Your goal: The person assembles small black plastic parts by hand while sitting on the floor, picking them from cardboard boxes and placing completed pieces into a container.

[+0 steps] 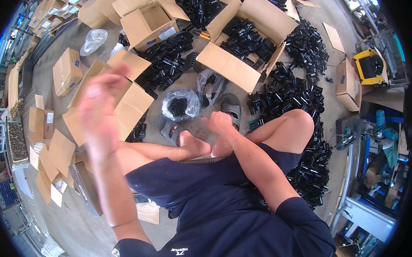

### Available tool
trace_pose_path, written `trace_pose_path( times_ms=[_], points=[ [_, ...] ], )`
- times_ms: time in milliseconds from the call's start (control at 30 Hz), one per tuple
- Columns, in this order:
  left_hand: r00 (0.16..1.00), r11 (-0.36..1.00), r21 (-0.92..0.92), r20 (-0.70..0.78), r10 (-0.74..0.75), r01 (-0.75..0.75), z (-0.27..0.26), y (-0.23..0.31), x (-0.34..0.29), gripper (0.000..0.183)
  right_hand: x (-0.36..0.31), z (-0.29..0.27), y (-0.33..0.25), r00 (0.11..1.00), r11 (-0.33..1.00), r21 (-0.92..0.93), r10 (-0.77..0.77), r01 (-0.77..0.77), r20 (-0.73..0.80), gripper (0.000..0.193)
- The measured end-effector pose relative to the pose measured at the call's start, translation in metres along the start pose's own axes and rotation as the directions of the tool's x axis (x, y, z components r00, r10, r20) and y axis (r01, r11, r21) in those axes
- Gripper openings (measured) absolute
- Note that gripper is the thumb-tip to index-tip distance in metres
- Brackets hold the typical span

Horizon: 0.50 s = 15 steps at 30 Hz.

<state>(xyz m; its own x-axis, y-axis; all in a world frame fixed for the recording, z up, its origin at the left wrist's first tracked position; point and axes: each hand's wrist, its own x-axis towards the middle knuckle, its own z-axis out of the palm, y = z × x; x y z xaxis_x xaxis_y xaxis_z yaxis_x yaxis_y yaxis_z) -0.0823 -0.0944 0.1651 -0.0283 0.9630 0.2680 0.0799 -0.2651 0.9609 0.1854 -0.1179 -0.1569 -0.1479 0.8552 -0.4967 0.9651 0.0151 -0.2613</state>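
Observation:
My left hand is raised over an open cardboard box on the left. Motion smears its fingers, so whether it holds anything cannot be made out. In front of my crossed legs, my right hand is closed with curled fingers, above my sandalled feet; anything inside it is hidden. Just beyond it, a clear plastic bag holds small black plastic parts. A second clear bag lies beside it, next to a grey sandal.
A large open carton full of black parts stands ahead. Loose black parts heap along my right side. Another open box and a crumpled clear bag sit at the far left. A yellow-framed thing is at the right.

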Motion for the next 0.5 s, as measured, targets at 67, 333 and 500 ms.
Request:
trace_pose_path(
  times_ms=[67,333,500],
  points=[
    [0.957,0.957,0.017,-0.023,-0.288,0.288,0.012,-0.071,-0.009,0.028,0.009,-0.014,-0.014,0.995,0.991,0.129,-0.018,0.031,-0.101,0.049],
    [0.776,0.682,0.731,0.443,-0.449,-0.022,0.079,-0.219,-0.022,0.039,0.101,-0.038,-0.026,0.943,0.915,0.391,0.040,0.098,-0.329,0.035],
    [0.662,0.719,0.685,0.594,-0.457,-0.117,0.090,-0.230,-0.018,0.049,0.174,-0.038,-0.041,0.921,0.961,0.260,0.019,0.090,-0.389,0.035]
  ],
)
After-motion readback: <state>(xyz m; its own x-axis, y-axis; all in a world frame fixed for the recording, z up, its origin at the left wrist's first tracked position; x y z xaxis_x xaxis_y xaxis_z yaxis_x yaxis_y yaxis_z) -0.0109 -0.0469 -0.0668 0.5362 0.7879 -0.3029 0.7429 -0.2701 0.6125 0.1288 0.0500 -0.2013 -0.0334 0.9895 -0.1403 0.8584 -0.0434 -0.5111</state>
